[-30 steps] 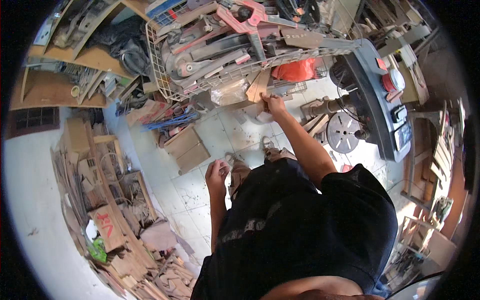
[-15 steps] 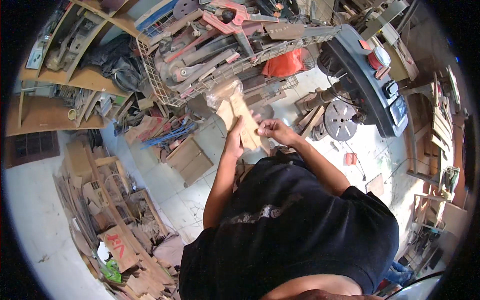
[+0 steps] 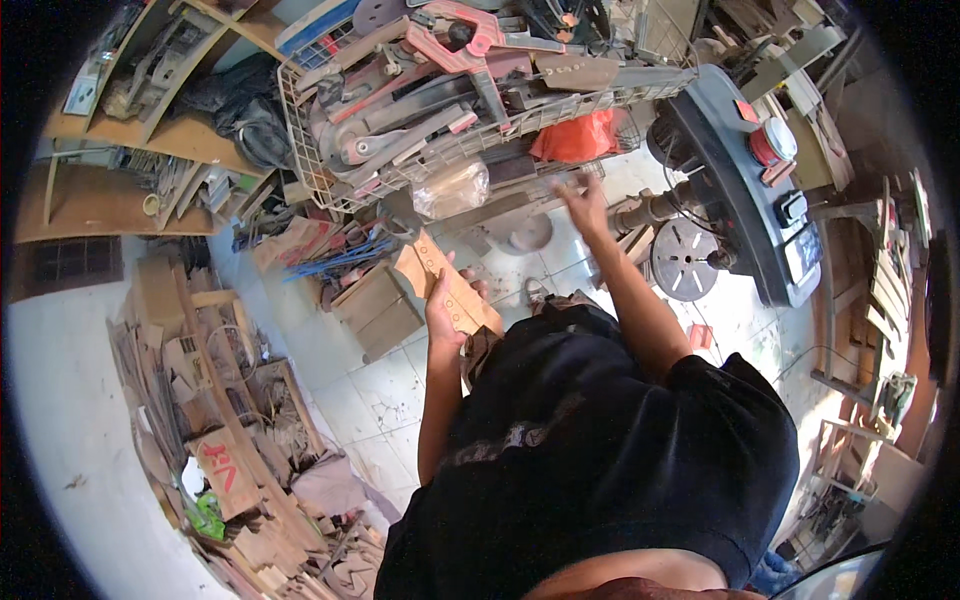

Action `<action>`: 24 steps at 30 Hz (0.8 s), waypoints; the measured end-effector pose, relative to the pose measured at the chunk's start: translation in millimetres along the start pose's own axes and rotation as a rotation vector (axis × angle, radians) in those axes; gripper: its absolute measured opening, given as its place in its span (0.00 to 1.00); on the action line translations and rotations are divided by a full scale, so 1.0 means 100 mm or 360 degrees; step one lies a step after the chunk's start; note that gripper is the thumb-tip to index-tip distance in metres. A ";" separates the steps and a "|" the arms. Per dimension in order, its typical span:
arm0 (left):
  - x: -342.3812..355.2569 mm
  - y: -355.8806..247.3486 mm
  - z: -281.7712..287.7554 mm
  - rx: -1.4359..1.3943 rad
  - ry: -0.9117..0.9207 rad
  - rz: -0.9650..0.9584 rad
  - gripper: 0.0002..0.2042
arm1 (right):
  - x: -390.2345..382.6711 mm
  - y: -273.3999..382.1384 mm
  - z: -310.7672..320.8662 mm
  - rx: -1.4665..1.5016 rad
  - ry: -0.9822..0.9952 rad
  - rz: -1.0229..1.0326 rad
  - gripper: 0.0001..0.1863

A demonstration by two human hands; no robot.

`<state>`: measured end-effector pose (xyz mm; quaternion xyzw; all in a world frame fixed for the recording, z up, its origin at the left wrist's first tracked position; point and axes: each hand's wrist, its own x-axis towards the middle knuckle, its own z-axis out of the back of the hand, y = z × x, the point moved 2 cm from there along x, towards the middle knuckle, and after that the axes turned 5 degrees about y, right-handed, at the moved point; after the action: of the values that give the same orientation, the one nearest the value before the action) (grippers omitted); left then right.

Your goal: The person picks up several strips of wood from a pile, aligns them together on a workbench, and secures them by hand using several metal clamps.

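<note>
1. Wooden piece [image 3: 463, 303], flat, tan and dotted with small round marks or holes, lay in the person's left hand, just off the centre of the view toward nine o'clock. It was tilted, its far end pointing toward eleven o'clock and its near end toward five.

2. Left hand [image 3: 442, 312] was closed around the piece, thumb laid along the upper face and fingertips showing at the opposite edge.

3. Right hand [image 3: 584, 207] was raised between one and two o'clock, well apart from the piece, its fingers loosely spread with nothing visible between them.

4. Near that hand, at one o'clock, a red plastic bag [image 3: 575, 138] sat below a wire basket [image 3: 303, 150], which was heaped with tools and parts around twelve.

5. Just short of twelve, a clear-wrapped package [image 3: 452, 190] rested under the basket's edge.

6. At two o'clock stood a dark machine housing [image 3: 735, 170], with a slotted metal disc [image 3: 685, 260] beside it, nearer three.

7. Toward nine o'clock, beyond the left hand, a brown panel [image 3: 385, 315] rested on the tiled floor [image 3: 345, 380], with blue strips [image 3: 340, 260] just above it, nearer ten.
</note>
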<state>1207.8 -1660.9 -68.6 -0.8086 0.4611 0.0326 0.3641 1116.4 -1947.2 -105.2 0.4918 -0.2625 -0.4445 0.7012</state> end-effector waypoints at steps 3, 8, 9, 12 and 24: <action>-0.11 -0.05 0.00 0.0021 -0.0064 -0.0021 0.25 | 0.46 0.23 0.17 0.0041 -0.0452 0.0071 0.43; -0.13 -0.01 0.03 -0.0011 -0.0157 -0.0067 0.24 | 1.16 -0.04 0.28 0.0123 0.0127 0.0082 0.36; -0.12 0.00 0.04 -0.0004 -0.0153 -0.0061 0.24 | 1.23 -0.14 0.29 -0.0135 0.0178 -0.0087 0.25; -0.08 0.01 0.09 -0.0008 -0.0133 -0.0084 0.24 | 1.07 -0.19 0.25 -0.0108 0.0050 0.0167 0.19; 0.11 0.08 0.04 -0.0028 -0.0157 0.0051 0.23 | 0.31 -0.35 0.50 -0.0051 0.0167 0.0255 0.17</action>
<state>1209.4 -1669.1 -80.5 -0.8017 0.4551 0.0824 0.3787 1078.0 -2001.4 -120.3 0.4806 -0.2566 -0.3648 0.7550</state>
